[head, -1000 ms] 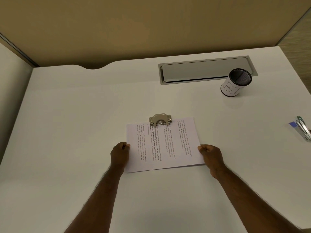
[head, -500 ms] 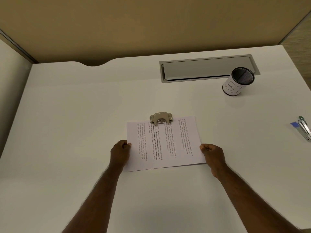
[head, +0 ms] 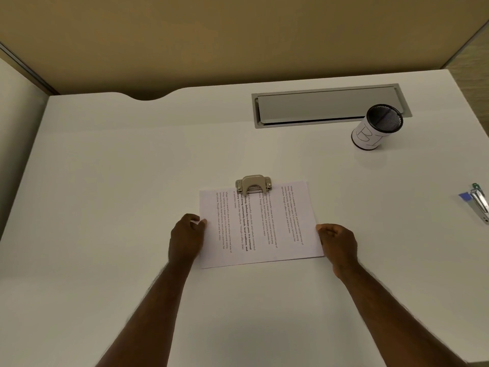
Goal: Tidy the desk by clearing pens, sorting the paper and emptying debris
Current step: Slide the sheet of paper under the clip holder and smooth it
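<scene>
A stack of printed white paper (head: 260,226) lies flat in the middle of the white desk (head: 119,207). My left hand (head: 186,238) pinches its left edge with curled fingers. My right hand (head: 337,243) pinches its right edge the same way. A small metal hole punch (head: 253,184) sits over the paper's far edge. A black mesh pen cup (head: 377,127) with a white paper label stands at the back right and looks empty.
A grey cable hatch (head: 328,105) is set into the desk behind the cup. A stapler (head: 480,201) with a blue tab lies at the right edge. Tan partition walls close off the back, and a curved notch cuts the desk's rear edge.
Both hands keep their hold on the paper's edges. The view has shifted slightly; nothing on the desk has visibly moved.
</scene>
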